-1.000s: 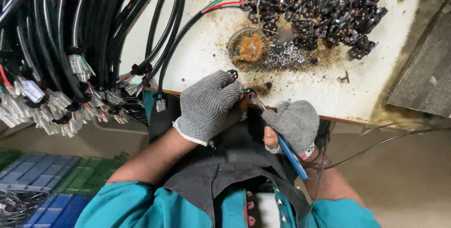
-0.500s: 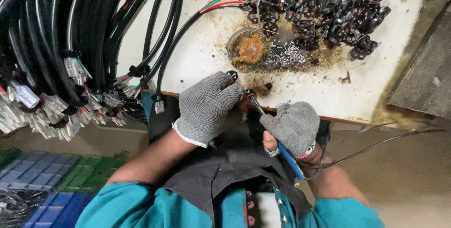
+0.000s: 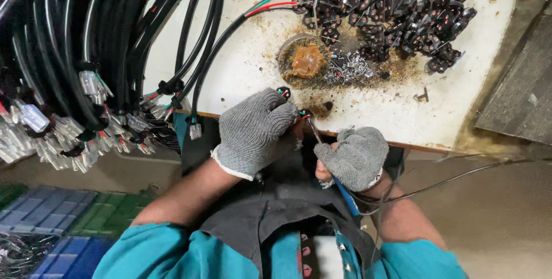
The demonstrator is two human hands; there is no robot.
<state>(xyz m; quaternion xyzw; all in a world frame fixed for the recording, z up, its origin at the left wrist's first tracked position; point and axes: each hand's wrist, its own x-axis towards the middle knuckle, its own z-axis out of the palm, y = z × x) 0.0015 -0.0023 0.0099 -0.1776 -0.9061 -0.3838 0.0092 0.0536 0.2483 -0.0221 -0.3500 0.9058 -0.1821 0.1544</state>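
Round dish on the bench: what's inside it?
The round dish holds an amber-brown lump in dark residue. Its bottom is covered; what the lump is cannot be told.

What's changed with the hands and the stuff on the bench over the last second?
Very little. The left hand still pinches the small wired part at the bench edge, and the right hand still holds the blue-handled tool with its tip at the part. The cable bundle, resin dish and pile of black parts stay put.

Grey knitted cloth gloves (image 3: 253, 132), glossy black plastic-sheathed cables (image 3: 98, 32), and a stained, possibly painted, matt tabletop (image 3: 241, 66).
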